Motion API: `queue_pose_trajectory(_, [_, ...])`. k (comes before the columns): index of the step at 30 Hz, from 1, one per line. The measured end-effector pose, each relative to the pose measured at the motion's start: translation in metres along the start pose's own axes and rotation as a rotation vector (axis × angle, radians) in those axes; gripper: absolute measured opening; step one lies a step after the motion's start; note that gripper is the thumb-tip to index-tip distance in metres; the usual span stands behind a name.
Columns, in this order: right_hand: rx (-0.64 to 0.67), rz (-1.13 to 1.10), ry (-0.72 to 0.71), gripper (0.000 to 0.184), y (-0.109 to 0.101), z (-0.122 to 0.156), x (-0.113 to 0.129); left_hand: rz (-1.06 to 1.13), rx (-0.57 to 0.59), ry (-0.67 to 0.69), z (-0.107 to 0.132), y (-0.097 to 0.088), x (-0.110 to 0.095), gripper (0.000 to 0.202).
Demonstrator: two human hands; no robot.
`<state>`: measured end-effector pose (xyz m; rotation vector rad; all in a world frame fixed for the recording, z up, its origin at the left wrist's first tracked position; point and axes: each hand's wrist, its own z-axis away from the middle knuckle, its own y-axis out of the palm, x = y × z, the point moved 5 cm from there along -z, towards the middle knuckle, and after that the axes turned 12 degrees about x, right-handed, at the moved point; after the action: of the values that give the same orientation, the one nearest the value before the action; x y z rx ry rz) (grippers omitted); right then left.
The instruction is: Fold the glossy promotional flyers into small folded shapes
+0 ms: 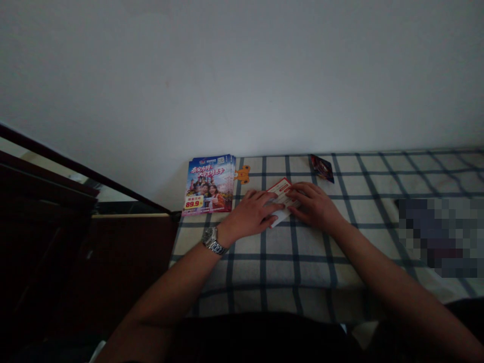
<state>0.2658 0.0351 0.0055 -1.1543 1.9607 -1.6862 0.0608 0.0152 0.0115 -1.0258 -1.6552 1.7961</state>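
A white-and-red leaflet [280, 187], apparently folded, lies tilted on the checked cloth between my two hands. Over its left side rests my left hand [256, 212], fingers spread out and lying on the paper; a metal watch [214, 240] is on that wrist. My right hand [312, 204] has its fingers bent on the leaflet's right edge, with the thumb lower on the paper. Parts of the leaflet are covered by the fingers. Left of my hands lies a stack of colourful flyers [209, 185], the top one printed with a castle scene and "89.9".
The checked cloth [280, 272] covers the surface up to a white wall [242, 75]. An orange bear-shaped figure [242, 174] is beside the stack. A dark folded leaflet [322, 168] lies near the wall. A blurred-out patch [440, 237] is at the right. Dark wooden furniture [128, 262] stands left.
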Motion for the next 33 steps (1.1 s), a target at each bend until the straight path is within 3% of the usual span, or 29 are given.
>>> queue_pose_trajectory(5, [-0.022, 0.055, 0.045, 0.027, -0.007, -0.001, 0.004, -0.046, -0.027, -0.052, -0.002, 0.002, -0.003, 0.040])
queue_pose_trajectory(10, [0.008, 0.071, 0.079, 0.029, -0.001, -0.001, 0.002, -0.061, -0.031, -0.089, -0.005, 0.001, -0.008, 0.039])
queue_pose_trajectory(21, [0.068, -0.036, -0.006, 0.033, 0.005, 0.000, -0.006, 0.015, -0.089, -0.046, -0.006, 0.005, 0.002, 0.040])
queue_pose_trajectory(33, [0.077, -0.078, -0.062, 0.032, 0.004, 0.001, -0.007, 0.091, -0.061, -0.024, -0.007, 0.009, 0.001, 0.047])
